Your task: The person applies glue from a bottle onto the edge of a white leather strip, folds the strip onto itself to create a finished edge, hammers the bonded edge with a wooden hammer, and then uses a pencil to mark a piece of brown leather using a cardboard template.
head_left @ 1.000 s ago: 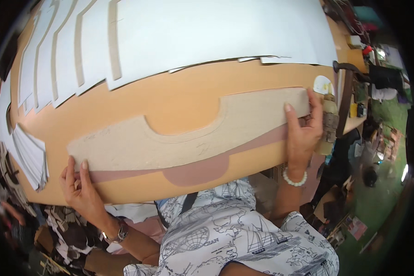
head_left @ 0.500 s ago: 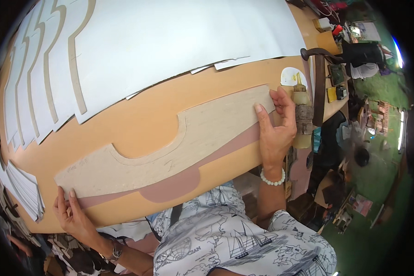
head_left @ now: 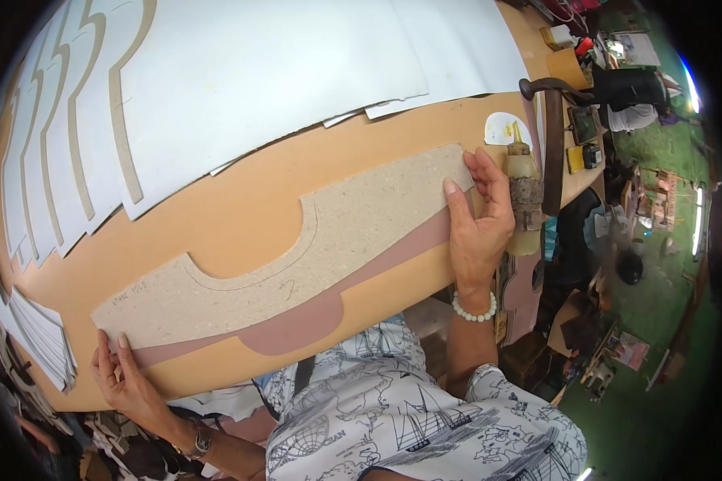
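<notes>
A long speckled beige cardboard template [head_left: 377, 212] with a U-shaped notch in its far edge spans the space between my hands. Faint handwriting and a pencil line along the notch show on its face. My left hand [head_left: 132, 389] pinches its near left corner between thumb and fingers. At the right end, my right hand [head_left: 483, 220] grips the edge, thumb on top and fingers at the far side. Partly hidden under the template, a mauve sheet piece [head_left: 297, 327] sticks out along the near side. Whether the template touches it all along, I cannot tell.
Right of my right hand is a taped squeeze bottle [head_left: 525, 200] with a yellow nozzle, near a white scrap [head_left: 501, 128]. Beyond it is a hammer [head_left: 552, 152]. Large white sheets [head_left: 297, 64] cover the tan table's [head_left: 241, 192] far side; a fanned white stack [head_left: 36, 329] lies left.
The whole view has shifted slightly, so things appear a little further left. Both hands keep their hold on the template, with no clear movement against the mauve piece.
</notes>
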Demonstrator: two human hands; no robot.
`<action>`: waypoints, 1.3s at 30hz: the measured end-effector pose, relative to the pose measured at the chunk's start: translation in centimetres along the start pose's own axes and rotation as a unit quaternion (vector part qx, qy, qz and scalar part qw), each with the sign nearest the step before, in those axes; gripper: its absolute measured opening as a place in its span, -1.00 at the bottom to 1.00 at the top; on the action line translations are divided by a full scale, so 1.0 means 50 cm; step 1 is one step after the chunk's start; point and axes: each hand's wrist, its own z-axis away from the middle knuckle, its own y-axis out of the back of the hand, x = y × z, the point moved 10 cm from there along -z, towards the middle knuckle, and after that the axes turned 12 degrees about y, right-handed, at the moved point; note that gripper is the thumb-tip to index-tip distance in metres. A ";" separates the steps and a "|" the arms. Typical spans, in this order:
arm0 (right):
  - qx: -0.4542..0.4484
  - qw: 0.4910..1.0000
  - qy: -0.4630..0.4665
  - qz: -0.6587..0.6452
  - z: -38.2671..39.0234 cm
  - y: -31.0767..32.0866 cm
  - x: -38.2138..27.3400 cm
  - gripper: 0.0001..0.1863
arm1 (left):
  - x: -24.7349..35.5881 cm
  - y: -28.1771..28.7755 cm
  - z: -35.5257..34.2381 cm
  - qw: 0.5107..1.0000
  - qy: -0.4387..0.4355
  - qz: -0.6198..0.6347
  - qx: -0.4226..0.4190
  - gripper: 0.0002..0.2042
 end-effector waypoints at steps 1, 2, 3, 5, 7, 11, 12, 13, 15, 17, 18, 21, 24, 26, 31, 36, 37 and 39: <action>-0.001 1.000 0.000 0.004 0.000 0.001 0.000 -0.55 | 0.000 -0.001 0.000 1.000 0.004 -0.001 -0.001 -0.68; -0.001 1.000 -0.001 0.007 0.000 0.002 0.000 -0.55 | 0.003 -0.002 0.001 1.000 0.004 -0.002 -0.002 -0.68; -0.001 1.000 -0.002 0.007 0.000 0.002 0.001 -0.55 | 0.006 -0.002 0.003 1.000 0.004 -0.003 0.000 -0.68; 0.003 1.000 -0.005 0.005 0.001 0.005 0.004 -0.56 | 0.009 -0.004 0.004 1.000 0.003 -0.005 0.001 -0.68; 0.003 1.000 -0.006 0.006 -0.001 0.007 0.002 -0.56 | 0.013 -0.005 0.006 1.000 -0.008 0.000 0.006 -0.68; 0.009 1.000 -0.007 -0.002 -0.002 0.007 0.005 -0.62 | 0.011 -0.002 0.004 1.000 -0.006 -0.003 0.003 -0.68; 0.006 1.000 -0.008 -0.007 -0.004 0.006 0.007 -0.62 | 0.013 0.005 0.006 1.000 -0.013 -0.011 0.006 -0.68; -0.016 0.999 0.032 0.029 -0.011 0.003 -0.004 -0.66 | 0.012 0.011 0.009 1.000 -0.018 -0.019 0.009 -0.69; -0.042 0.996 0.066 0.054 0.000 -0.011 -0.014 -0.70 | -0.010 0.002 0.002 1.000 -0.005 0.007 0.001 -0.69; -0.055 0.982 0.106 0.144 -0.001 -0.021 -0.042 -0.76 | -0.022 -0.001 -0.004 1.000 -0.006 0.023 -0.003 -0.70; -0.062 0.973 0.132 0.179 -0.002 -0.027 -0.059 -0.77 | -0.015 0.003 0.000 0.999 -0.001 0.037 0.012 -0.70; -0.087 0.944 0.183 0.262 -0.006 -0.034 -0.098 -0.74 | 0.029 0.000 0.010 1.000 -0.010 0.025 0.014 -0.68; -0.117 0.942 0.177 0.262 -0.005 -0.043 -0.097 -0.62 | 0.046 0.001 0.017 0.998 -0.029 0.033 0.048 -0.69; -0.127 0.937 0.186 0.267 0.000 -0.049 -0.108 -0.56 | 0.042 0.003 0.024 0.997 -0.027 0.050 0.055 -0.69; -0.146 0.925 0.204 0.286 0.008 -0.063 -0.123 -0.44 | 0.014 0.008 0.026 0.990 -0.020 0.122 0.064 -0.68; -0.151 0.921 0.200 0.297 0.008 -0.059 -0.120 -0.45 | 0.010 0.002 0.028 0.988 -0.009 0.139 0.060 -0.67; -0.152 0.924 0.191 0.294 0.008 -0.059 -0.118 -0.46 | 0.009 0.001 0.028 0.987 -0.007 0.147 0.060 -0.67; -0.152 0.923 0.194 0.296 0.008 -0.060 -0.119 -0.46 | 0.008 0.001 0.028 0.987 -0.007 0.149 0.063 -0.67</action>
